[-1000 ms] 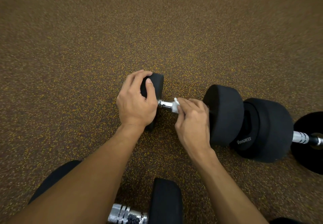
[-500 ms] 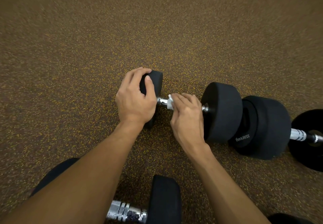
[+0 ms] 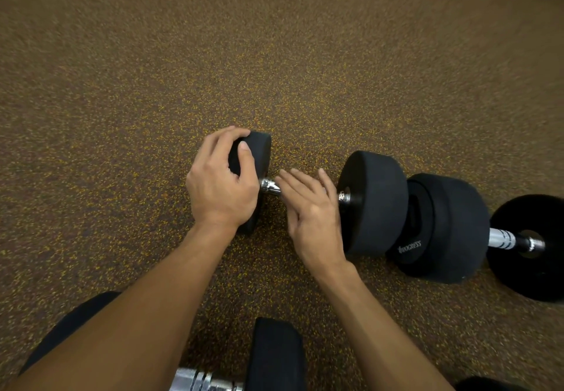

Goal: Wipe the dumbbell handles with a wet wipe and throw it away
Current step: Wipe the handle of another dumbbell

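Under the right hand: the handle (image 3: 270,185) of the first dumbbell (image 3: 372,201). Only a short bright stretch shows between the two hands, plus a bit of collar at the far weight.
Right hand (image 3: 311,210): lies across that handle, fingers (image 3: 294,177) straight and close together, reaching over to its far side. Nothing is plainly pinched.
Wet wipe: not visible. If it is on the handle, the right palm hides it; I cannot tell.
Left hand (image 3: 219,186): just left of the right hand. Its fingers curl over the rim of the dumbbell's end weight with the thumb on its face, gripping it, seemingly to stop it rolling on the floor (image 3: 274,55).
Right of the right hand: a second dumbbell (image 3: 451,225), its near weight touching or just beside the first one's. The second handle (image 3: 500,238) is bare.
Below the hands, toward the person: a third dumbbell (image 3: 274,357), cut off by the frame edge. The third handle (image 3: 201,380) is bare.
Done so far: judging by where the right hand lies, the first handle is being wiped. Nothing shows whether that handle is finished.
Left to do: probably the other two handles, though their cleanliness cannot be read, then throwing the wipe away.
Containers: no bin, bag or wipe packet shows on any side of the hands. The place to throw the wipe is out of sight, and nothing can be said of any contents.
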The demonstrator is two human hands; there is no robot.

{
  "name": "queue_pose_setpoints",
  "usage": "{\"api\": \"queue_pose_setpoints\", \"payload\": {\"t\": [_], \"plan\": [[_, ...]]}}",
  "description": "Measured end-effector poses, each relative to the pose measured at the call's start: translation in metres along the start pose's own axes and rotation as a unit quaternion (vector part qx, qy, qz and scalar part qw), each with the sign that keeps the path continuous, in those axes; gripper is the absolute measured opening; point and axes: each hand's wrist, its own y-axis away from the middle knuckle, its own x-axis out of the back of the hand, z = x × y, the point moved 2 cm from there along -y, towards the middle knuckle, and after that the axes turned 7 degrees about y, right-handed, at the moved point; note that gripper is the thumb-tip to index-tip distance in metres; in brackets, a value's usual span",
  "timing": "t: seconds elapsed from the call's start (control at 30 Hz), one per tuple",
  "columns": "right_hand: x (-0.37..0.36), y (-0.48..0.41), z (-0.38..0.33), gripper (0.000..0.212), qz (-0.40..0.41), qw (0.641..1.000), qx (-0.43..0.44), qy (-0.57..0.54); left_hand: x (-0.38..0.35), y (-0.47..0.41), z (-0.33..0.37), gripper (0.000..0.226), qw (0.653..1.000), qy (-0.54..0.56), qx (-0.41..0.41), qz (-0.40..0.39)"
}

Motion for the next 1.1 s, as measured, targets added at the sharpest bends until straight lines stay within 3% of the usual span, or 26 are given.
{"api": "queue_pose_setpoints", "payload": {"t": [0.2, 0.33, 0.5, 0.63, 0.8, 0.97, 1.1], "plan": [[0.002, 0.01, 0.005, 0.032, 0.063, 0.998, -0.023, 0.018, 0.0, 0.0, 0.001, 0.03, 1.0, -0.005, 0.002, 0.005], [-0.002, 0.008, 0.003, 0.031, 0.046, 0.999, 0.013, -0.006, 0.0, 0.0, 0.002, 0.03, 1.0, -0.004, 0.002, 0.005], [0.001, 0.014, 0.001, 0.032, 0.077, 0.995, -0.055, -0.019, 0.001, 0.0, 0.003, 0.029, 1.0, -0.012, 0.003, 0.006], [-0.006, 0.01, -0.002, 0.04, 0.043, 0.999, -0.004, -0.013, 0.001, 0.0, 0.003, 0.03, 1.0, -0.012, 0.007, 0.004], [-0.002, 0.016, 0.004, 0.034, 0.072, 0.995, -0.06, -0.041, 0.0, -0.001, 0.002, 0.031, 1.0, -0.012, 0.007, 0.002], [-0.011, -0.002, -0.007, 0.034, 0.022, 0.999, -0.025, -0.013, 0.0, -0.002, 0.002, 0.031, 1.0, -0.009, 0.006, 0.001], [-0.002, 0.0, -0.005, 0.033, 0.019, 0.995, -0.096, -0.011, 0.0, -0.001, 0.002, 0.03, 1.0, -0.008, 0.003, 0.0]]}}
